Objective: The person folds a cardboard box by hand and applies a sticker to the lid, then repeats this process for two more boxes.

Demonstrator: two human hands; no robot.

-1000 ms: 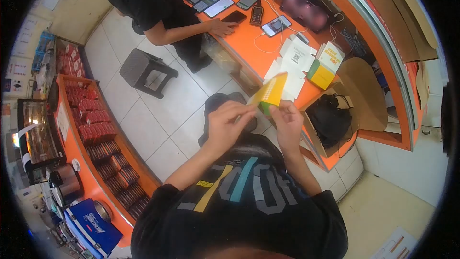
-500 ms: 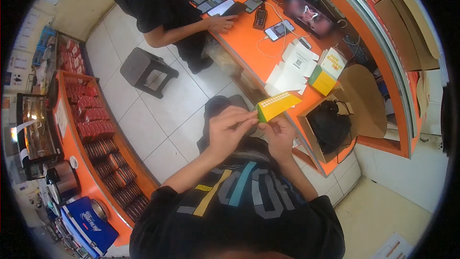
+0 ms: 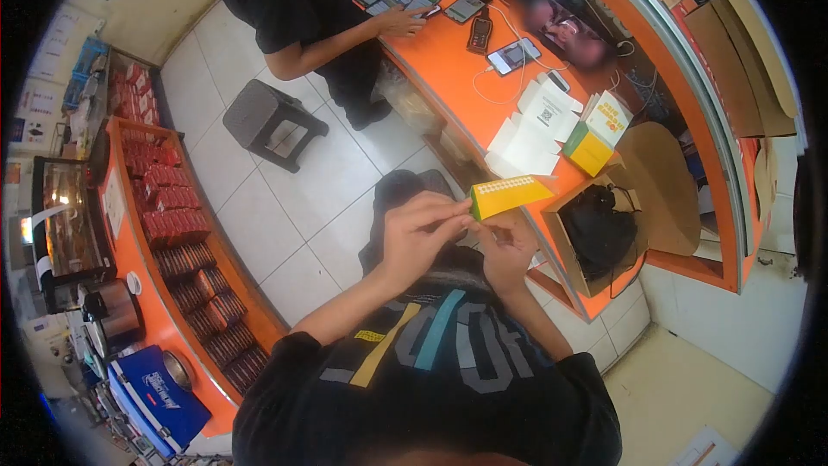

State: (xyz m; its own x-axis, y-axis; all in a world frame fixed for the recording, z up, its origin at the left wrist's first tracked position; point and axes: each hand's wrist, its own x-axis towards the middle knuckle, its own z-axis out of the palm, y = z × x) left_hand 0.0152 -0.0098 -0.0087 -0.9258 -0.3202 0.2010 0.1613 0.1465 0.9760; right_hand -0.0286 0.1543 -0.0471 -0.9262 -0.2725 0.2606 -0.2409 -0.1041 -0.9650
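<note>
A small yellow-and-green cardboard box (image 3: 509, 196), with rows of white dots on its upper face, is held in front of my chest. My left hand (image 3: 421, 237) pinches the green end at its left. From below, my right hand (image 3: 504, 252) grips the same end, its fingers partly hidden. A loose flap sticks out at the box's right end. Just beyond, on the orange counter (image 3: 470, 65), lie unfolded white cardboard pieces (image 3: 530, 134) with a printed code. Beside them stands another yellow-and-green box (image 3: 595, 142) with white cards in it.
An open brown carton (image 3: 561, 224) holding a black bag (image 3: 604, 229) sits at the counter's right end. Several phones (image 3: 515, 56) and cables lie farther back. Another person (image 3: 297, 13) stands at the counter. A grey stool (image 3: 274, 121) is on the tiles; shelves of red packets (image 3: 172, 207) line the left.
The other person's hand has shifted over the phones, and one phone there now sits at a different angle. My hands keep their hold on the small box, with little movement. My view has shifted slightly.
</note>
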